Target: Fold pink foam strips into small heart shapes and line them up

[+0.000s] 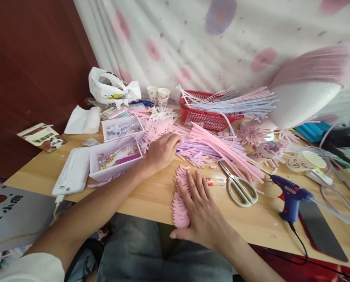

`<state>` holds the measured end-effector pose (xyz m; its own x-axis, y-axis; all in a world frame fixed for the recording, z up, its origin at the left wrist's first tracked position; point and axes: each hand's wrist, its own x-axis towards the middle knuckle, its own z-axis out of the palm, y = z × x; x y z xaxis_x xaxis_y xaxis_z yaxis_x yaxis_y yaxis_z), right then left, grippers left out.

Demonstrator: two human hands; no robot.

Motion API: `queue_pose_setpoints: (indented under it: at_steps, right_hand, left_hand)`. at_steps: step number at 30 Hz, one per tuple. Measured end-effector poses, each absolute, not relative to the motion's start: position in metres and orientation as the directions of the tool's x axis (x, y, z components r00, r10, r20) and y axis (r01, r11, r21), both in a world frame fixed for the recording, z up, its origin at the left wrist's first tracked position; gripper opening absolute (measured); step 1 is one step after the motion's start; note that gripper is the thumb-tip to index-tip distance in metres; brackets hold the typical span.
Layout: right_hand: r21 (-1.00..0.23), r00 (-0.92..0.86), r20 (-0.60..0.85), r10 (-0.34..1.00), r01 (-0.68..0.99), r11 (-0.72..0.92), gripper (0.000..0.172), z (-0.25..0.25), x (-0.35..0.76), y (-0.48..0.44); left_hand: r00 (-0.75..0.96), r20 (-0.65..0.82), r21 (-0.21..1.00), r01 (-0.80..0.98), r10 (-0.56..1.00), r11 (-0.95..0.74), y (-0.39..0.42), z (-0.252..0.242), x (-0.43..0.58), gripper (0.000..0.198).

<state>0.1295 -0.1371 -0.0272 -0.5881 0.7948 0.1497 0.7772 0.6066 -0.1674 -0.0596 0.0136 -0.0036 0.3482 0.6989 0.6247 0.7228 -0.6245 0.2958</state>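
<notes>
My right hand (202, 205) lies flat with its fingers spread, pressing the edge of a pink fringed, feather-shaped piece (179, 205) at the table's front edge. My left hand (163, 152) is closed with curled fingers over the near side of the lilac fuzzy stems (198, 150). A small blue tip shows by its fingertips; what the fingers hold is hidden. Pink fuzzy stems (222, 145) lie across the lilac ones. Just right of my right fingers are a small clear tube with a red and yellow label (215, 181) and green-handled scissors (239, 188).
A blue hot glue gun (291, 196) stands at the right with its cord, beside a dark phone (322, 231). Behind are a red basket (198, 117) of stems and paper cups (305, 160). White boxes of beads (116, 158) and a white power bank (72, 170) sit left.
</notes>
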Motion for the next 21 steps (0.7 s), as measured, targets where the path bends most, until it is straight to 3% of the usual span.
queue_pose_setpoints:
  at_steps: [5,13,15,17,19,21]
  right_hand:
    - [-0.136,-0.554,0.125,0.823,0.812,0.567,0.111,-0.033,0.113,-0.121]
    - [-0.167,-0.563,0.130,0.816,0.799,0.578,0.102,-0.025,0.100,-0.103]
    - [-0.241,-0.576,0.165,0.801,0.764,0.599,0.095,-0.017,0.107,-0.099]
    - [-0.374,-0.538,0.236,0.809,0.719,0.586,0.076,-0.005,0.120,-0.092]
    - [-0.508,-0.319,0.395,0.862,0.706,0.494,0.055,0.006,0.133,-0.081]
    - [-0.557,-0.143,0.508,0.849,0.698,0.450,0.056,0.013,0.143,-0.067]
  left_hand:
    - [0.347,0.591,0.325,0.724,0.728,-0.609,0.015,-0.004,-0.062,0.013]
    - [0.332,0.602,0.346,0.711,0.726,-0.612,0.017,-0.005,-0.063,0.014]
    - [0.321,0.624,0.350,0.701,0.713,-0.621,0.018,-0.004,-0.064,0.015]
    - [0.330,0.631,0.384,0.654,0.702,-0.652,0.017,-0.002,-0.063,0.017]
    - [0.381,0.605,0.465,0.544,0.699,-0.698,0.014,0.000,-0.061,0.016]
    - [0.445,0.543,0.596,0.394,0.712,-0.700,0.010,0.003,-0.057,0.011]
